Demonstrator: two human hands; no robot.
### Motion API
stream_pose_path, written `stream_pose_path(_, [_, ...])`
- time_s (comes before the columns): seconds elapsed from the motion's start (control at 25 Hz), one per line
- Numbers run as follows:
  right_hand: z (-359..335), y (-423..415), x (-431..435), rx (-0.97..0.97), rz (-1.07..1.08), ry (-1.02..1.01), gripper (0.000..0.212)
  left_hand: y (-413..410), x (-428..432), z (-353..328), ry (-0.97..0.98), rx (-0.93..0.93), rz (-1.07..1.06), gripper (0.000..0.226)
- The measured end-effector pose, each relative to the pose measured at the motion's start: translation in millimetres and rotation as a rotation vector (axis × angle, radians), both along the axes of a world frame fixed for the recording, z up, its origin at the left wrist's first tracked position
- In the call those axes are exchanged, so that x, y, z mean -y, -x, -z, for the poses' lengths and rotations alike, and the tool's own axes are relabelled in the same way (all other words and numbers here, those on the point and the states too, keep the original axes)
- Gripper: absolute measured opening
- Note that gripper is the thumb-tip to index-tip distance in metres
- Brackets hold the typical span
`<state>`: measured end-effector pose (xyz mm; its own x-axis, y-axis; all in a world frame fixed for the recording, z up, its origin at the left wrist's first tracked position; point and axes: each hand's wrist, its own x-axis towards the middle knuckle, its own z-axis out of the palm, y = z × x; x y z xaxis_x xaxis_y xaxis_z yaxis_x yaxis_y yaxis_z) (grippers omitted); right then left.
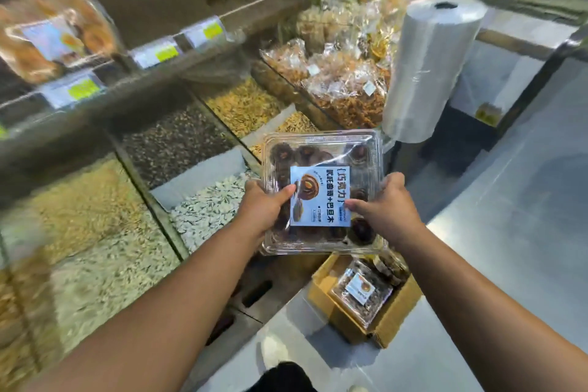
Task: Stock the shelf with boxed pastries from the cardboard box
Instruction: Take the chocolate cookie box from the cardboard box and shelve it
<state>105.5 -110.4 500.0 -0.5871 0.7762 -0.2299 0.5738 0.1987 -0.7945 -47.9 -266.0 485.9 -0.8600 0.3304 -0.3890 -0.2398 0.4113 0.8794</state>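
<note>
A clear plastic pastry box (321,156) with dark round pastries and a blue label is held flat in the air above the bulk bins. My left hand (262,205) grips its left edge with the thumb on the lid. My right hand (386,204) grips its right edge, thumb on the label. Below it on the floor stands the open cardboard box (393,318) with more clear pastry boxes (361,291) inside. On the shelf (165,65) at the upper left lies another pastry box (54,33), blurred.
Glass-fronted bulk bins (197,210) of seeds and nuts run under the shelf. Bagged snacks (337,79) pile up behind them. A tall roll of plastic bags (429,67) stands right of the bins. Price tags (156,54) line the shelf edge. Grey floor spreads to the right.
</note>
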Motion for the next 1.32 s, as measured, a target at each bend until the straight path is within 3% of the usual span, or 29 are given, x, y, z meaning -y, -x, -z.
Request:
stream_pose_path(0.12, [-23.3, 40.4, 24.1, -0.046, -0.107, -0.037, 0.063, 26.9, 35.7, -26.2, -0.041, -0.063, -0.077, 0.047])
stream_pose_path(0.4, [-84.3, 163.1, 101.2, -0.129, -0.319, -0.116, 0.069, 107.5, 139.5, -87.0, -0.085, -0.232, -0.333, 0.041])
stream_pose_path(0.76, [-152.1, 334.1, 225.5, -0.210, -0.435, -0.321, 0.069, 247.1, 272.3, -160.1, 0.042, -0.479, -0.441, 0.042])
stream_pose_path(1.04, [-175.6, 434.3, 278.1, -0.233, -0.517, -0.331, 0.069, 324.0, 325.3, -176.8, 0.245, -0.536, -0.575, 0.053])
stream_pose_path(1.2, [-181.7, 500.8, 304.7, -0.241, -0.604, -0.350, 0.082, 369.2, 347.5, -184.7, 0.309, -0.536, -0.698, 0.056])
stream_pose_path(1.32, [-187.9, 547.8, 326.8, -0.271, -0.637, -0.332, 0.073, 401.5, 362.4, -194.1, 0.314, -0.537, -0.791, 0.060])
